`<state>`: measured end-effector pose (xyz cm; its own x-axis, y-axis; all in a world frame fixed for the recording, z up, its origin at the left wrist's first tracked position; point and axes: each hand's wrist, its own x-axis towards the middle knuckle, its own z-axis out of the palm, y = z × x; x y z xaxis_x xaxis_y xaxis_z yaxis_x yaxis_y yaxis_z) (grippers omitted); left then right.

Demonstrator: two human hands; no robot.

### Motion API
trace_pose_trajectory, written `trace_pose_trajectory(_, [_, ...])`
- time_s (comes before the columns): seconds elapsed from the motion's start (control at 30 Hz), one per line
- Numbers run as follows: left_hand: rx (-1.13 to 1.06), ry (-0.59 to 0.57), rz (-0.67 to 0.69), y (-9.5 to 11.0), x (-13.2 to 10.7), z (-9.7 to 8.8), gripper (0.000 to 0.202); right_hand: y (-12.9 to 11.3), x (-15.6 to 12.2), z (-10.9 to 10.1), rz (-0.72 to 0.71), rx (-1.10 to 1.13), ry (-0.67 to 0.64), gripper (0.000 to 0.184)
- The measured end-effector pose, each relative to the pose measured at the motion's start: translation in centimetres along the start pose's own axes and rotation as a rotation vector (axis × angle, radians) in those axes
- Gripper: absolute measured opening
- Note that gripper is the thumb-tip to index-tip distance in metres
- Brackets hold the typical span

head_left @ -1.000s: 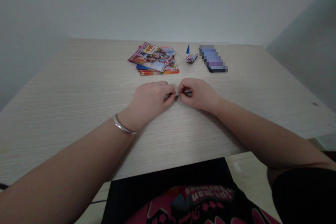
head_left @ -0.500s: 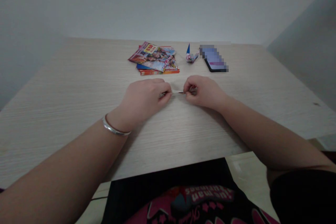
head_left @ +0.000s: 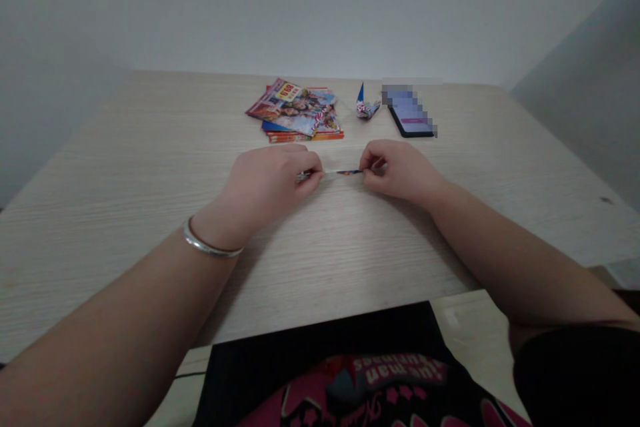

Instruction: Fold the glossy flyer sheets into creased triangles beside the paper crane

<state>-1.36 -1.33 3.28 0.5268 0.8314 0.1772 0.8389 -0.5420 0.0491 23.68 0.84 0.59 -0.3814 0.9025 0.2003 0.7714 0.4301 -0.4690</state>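
A thin folded paper strip lies stretched flat on the wooden table between my two hands. My left hand, with a silver bracelet at its wrist, pinches the strip's left end with closed fingers. My right hand pinches the right end the same way. Both hands rest on the tabletop near its middle. The strip's ends are hidden under my fingertips.
A stack of colourful printed papers lies at the back of the table. Right of it stands a small folded paper figure, then a phone with its screen lit. The table's near edge runs above my lap.
My hands have drawn apart along the strip, the left sliding left and the right sliding right, so more of the folded paper shows between them.
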Motion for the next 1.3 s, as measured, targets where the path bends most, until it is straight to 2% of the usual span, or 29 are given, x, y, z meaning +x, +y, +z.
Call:
trace_pose_trajectory(0.2, [0.016, -0.026, -0.013, 0.2, 0.0, -0.2, 0.03, 0.1, 0.0, -0.4, 0.009, 0.026, -0.021, 0.007])
trace_pose_trajectory(0.33, [0.031, -0.032, -0.038, -0.1, 0.0, -0.3, 0.029, 1.2, 0.1, -0.7, 0.042, -0.026, -0.022, 0.007])
trace_pose_trajectory(0.4, [0.027, -0.011, -0.061, -0.3, 0.0, -0.3, 0.028, 2.2, 0.2, -0.9, 0.078, -0.03, 0.012, 0.007])
trace_pose_trajectory(0.57, [0.015, 0.026, -0.074, -0.6, 0.0, -0.2, 0.028, 3.4, 0.4, -0.9, 0.11, 0.161, 0.136, 0.007])
trace_pose_trajectory(0.63, [0.005, 0.019, -0.065, -0.5, 0.0, -0.2, 0.028, 2.9, 0.3, -0.7, 0.046, 0.194, 0.145, 0.012])
trace_pose_trajectory(0.73, [-0.019, 0.014, -0.067, -0.4, 0.0, -0.1, 0.029, 1.5, 0.0, -0.4, -0.074, 0.21, 0.093, 0.017])
trace_pose_trajectory(0.83, [-0.031, 0.039, -0.061, -0.7, 0.0, 0.1, 0.03, 0.7, -0.2, -0.2, -0.11, 0.165, 0.063, 0.013])
trace_pose_trajectory(0.9, [-0.011, 0.062, -0.003, -1.0, -0.1, 0.1, 0.031, 0.5, -0.2, -0.2, -0.109, 0.114, 0.085, 0.012])
trace_pose_trajectory(1.0, [0.078, 0.128, 0.114, -1.2, -0.2, -0.1, 0.037, 0.4, -0.2, -0.4, -0.141, 0.024, 0.128, 0.011])
trace_pose_trajectory(1.03, [0.101, 0.192, 0.112, -1.2, -0.3, -0.1, 0.038, 0.3, -0.3, -0.4, -0.171, -0.009, 0.139, 0.011])
trace_pose_trajectory(1.1, [0.075, 0.234, 0.098, -0.8, -0.3, -0.1, 0.034, -0.2, -0.4, -0.5, -0.233, -0.074, 0.147, 0.012])
trace_pose_trajectory(1.3, [-0.026, 0.195, 0.103, 0.4, 0.0, 0.5, 0.026, -2.3, -0.7, 0.3, -0.301, -0.173, 0.139, 0.017])
